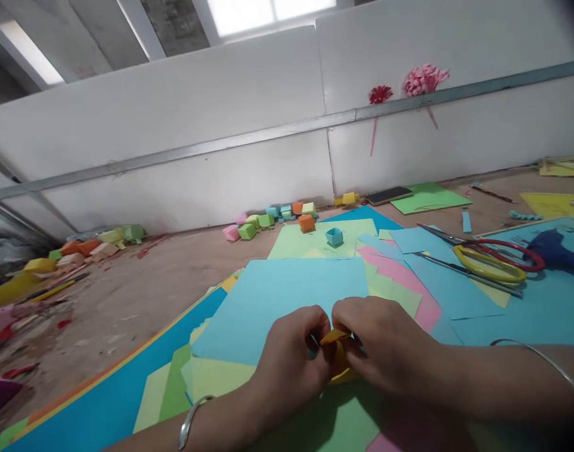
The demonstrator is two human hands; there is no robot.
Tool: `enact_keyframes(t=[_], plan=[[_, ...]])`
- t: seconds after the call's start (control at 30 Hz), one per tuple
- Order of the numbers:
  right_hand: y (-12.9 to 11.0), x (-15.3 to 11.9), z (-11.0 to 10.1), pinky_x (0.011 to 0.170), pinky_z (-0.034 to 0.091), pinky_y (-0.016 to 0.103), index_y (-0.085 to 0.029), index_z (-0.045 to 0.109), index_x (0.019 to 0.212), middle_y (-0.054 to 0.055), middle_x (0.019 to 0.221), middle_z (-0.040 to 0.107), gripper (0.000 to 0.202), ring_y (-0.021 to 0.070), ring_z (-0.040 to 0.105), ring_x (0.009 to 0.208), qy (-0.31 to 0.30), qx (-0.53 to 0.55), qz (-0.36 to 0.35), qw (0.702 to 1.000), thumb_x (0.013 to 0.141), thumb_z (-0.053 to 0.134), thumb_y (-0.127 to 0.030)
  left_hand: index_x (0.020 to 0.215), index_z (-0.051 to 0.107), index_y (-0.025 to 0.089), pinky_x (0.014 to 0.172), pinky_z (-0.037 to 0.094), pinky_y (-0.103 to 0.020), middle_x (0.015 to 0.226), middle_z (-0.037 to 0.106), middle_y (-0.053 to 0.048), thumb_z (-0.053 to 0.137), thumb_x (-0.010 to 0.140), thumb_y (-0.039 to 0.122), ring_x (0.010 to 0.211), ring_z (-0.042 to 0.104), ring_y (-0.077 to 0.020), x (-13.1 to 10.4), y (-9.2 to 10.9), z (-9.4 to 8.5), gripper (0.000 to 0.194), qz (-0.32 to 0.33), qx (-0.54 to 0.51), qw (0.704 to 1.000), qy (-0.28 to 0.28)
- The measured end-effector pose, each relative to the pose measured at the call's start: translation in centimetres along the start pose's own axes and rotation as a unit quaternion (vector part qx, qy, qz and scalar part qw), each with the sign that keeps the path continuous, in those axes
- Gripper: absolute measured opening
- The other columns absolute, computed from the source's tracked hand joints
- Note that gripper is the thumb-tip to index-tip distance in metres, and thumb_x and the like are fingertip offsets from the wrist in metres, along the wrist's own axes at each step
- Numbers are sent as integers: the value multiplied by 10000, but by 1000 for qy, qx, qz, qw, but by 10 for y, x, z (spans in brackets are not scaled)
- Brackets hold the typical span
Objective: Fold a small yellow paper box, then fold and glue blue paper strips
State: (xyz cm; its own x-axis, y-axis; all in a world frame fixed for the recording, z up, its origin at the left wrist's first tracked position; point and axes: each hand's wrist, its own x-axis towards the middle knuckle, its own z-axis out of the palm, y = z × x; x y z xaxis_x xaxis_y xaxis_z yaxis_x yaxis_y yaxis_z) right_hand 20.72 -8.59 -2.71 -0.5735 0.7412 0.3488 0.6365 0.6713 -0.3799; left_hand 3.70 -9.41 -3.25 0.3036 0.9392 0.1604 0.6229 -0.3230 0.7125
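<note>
A small piece of folded yellow-orange paper [335, 337] is pinched between my two hands, low in the middle of the view. My left hand [300, 342] grips its left side with thumb and fingers closed. From the right, my right hand [380, 336] holds the other side, fingers curled over it. The paper's lower part shows below the fingertips; the rest is hidden by my hands. Just beyond them lies a light blue sheet [287, 295], on top of stacked green, pink and blue papers. A small open blue paper box [334, 236] stands farther back.
Several small coloured paper boxes [267, 220] sit along the wall, with more [86, 247] at far left. Scissors [492, 260] and a blue tool [557, 251] lie at right. A phone [389, 195] rests by a green sheet [431, 197]. Paper flowers [426, 80] hang on the rail.
</note>
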Motion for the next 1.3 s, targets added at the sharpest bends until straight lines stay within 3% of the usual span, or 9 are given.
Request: enact_keyframes(t=[0.2, 0.33, 0.5, 0.7, 0.87, 0.97, 1.17, 1.3], plan=[[7, 2, 3, 518, 158, 245, -191, 456, 691, -41, 630, 481, 211, 104, 302, 557, 11, 13, -4, 1000, 580, 553, -40, 721, 561, 185, 676, 463, -259, 758, 634, -3, 497, 676, 63, 713, 547, -140, -1, 0, -3, 144, 42, -109, 993, -8], [11, 2, 5, 517, 161, 249, -186, 489, 680, -33, 624, 508, 178, 107, 319, 549, 13, 5, -18, 1000, 614, 588, -53, 693, 564, 182, 654, 465, -241, 758, 630, -2, 467, 638, 27, 712, 553, -132, -2, 0, -7, 191, 64, -116, 991, -10], [13, 3, 4, 549, 212, 265, -181, 572, 711, 3, 669, 582, 112, 131, 405, 572, 5, -29, -80, 996, 693, 595, -73, 693, 610, 174, 651, 475, -269, 747, 632, -18, 466, 661, 68, 709, 568, -152, 3, -1, -9, 181, 13, -112, 993, -36], [5, 6, -9, 539, 220, 279, -161, 614, 704, 35, 695, 624, 122, 154, 487, 607, -90, -92, -66, 990, 657, 627, -50, 703, 599, 175, 638, 489, -274, 733, 639, -12, 420, 653, 100, 683, 605, -157, 3, 4, -13, 200, -53, -137, 987, -68], [2, 9, -13, 538, 214, 293, -163, 625, 645, 55, 689, 641, 140, 155, 471, 590, -105, -132, -72, 983, 679, 588, -32, 734, 624, 169, 651, 498, -298, 741, 643, -27, 436, 707, 153, 693, 610, -174, 3, 7, -17, 191, -50, -118, 989, -72], [3, 9, -12, 536, 217, 290, -166, 622, 644, 55, 693, 639, 122, 156, 485, 599, -107, -115, -73, 985, 675, 588, -53, 726, 603, 175, 668, 501, -311, 756, 643, -26, 503, 698, 154, 707, 593, -177, 4, 7, -15, 105, -30, -87, 994, -58], [0, 6, -15, 519, 235, 254, -166, 583, 720, 25, 680, 627, 37, 133, 490, 574, -68, -16, -5, 998, 758, 585, -165, 902, 560, 196, 632, 520, -271, 796, 666, -3, 488, 698, 57, 710, 627, -154, 1, 6, -8, 257, -42, -136, 989, -39], [-1, 5, -13, 496, 184, 250, -171, 566, 700, 9, 641, 616, 73, 117, 443, 524, -66, -29, 41, 997, 768, 592, -182, 1030, 521, 224, 644, 513, -258, 794, 668, 16, 517, 750, 58, 700, 627, -138, -9, 5, -3, 325, 55, -52, 996, 40]])
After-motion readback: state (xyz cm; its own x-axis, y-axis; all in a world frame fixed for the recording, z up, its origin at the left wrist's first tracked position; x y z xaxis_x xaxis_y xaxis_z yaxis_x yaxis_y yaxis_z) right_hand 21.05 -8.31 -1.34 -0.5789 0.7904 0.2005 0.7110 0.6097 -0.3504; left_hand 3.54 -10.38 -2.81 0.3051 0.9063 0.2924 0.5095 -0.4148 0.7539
